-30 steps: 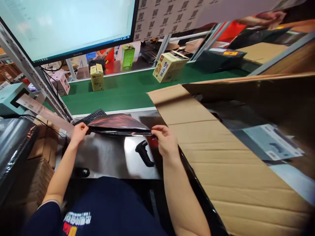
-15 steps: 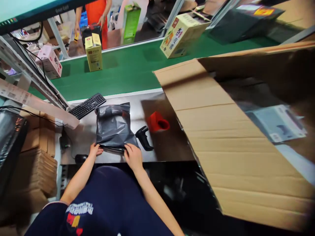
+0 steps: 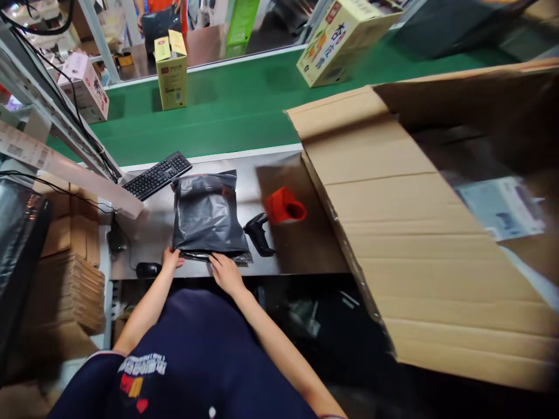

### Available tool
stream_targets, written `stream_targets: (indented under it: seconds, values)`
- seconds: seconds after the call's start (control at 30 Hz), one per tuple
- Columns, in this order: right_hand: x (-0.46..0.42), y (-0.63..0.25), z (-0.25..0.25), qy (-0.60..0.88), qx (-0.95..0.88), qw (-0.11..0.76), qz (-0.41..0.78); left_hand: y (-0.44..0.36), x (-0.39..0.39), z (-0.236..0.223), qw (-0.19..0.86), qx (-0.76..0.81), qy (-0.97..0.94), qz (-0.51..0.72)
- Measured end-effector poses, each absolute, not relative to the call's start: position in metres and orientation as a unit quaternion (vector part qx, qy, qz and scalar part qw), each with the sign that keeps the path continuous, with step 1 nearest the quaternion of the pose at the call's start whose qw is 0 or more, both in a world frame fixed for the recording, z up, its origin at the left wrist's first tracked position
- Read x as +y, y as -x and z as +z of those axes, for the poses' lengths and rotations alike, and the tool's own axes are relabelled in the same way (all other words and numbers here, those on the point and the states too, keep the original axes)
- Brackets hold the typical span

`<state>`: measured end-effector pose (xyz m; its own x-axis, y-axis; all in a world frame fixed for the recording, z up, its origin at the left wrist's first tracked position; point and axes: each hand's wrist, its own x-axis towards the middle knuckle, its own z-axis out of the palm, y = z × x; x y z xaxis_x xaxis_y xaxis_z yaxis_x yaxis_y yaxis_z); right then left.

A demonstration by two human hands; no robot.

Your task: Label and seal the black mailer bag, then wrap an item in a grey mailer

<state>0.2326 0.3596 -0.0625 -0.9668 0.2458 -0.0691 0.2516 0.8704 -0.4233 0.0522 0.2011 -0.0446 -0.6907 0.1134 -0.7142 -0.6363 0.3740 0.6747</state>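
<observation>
Both hands have stayed at the near edge of the grey bag [image 3: 208,215], which now lies flat on the steel table [image 3: 301,250] instead of held up as it was 1 second ago. Left hand [image 3: 171,258] rests fingertips on the bag's near left corner; right hand [image 3: 226,272] lies palm down, fingers together, on its near edge. Right of the bag sit a black scanner [image 3: 259,234] and red cup [image 3: 283,206]. Farther off: keyboard [image 3: 156,174], then 3 boxes on the green belt [image 3: 244,116].
</observation>
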Motion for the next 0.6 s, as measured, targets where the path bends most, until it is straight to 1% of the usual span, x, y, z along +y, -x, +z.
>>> stream_targets:
  seconds: [0.23,0.4,0.5,0.6]
  values:
    - [0.345,-0.224,-0.077,-0.102,0.97,0.037,-0.218,-0.065,0.161,-0.041,0.373,0.742,0.168,0.532]
    - [0.34,-0.244,-0.084,-0.106,0.97,-0.002,-0.218,-0.08,0.139,-0.043,0.418,0.743,0.16,0.498]
    - [0.333,-0.235,-0.077,-0.106,0.963,-0.028,-0.246,-0.081,0.139,-0.048,0.404,0.741,0.151,0.515]
    - [0.32,-0.207,-0.065,-0.087,0.957,-0.032,-0.275,-0.077,0.146,-0.051,0.387,0.73,0.13,0.548]
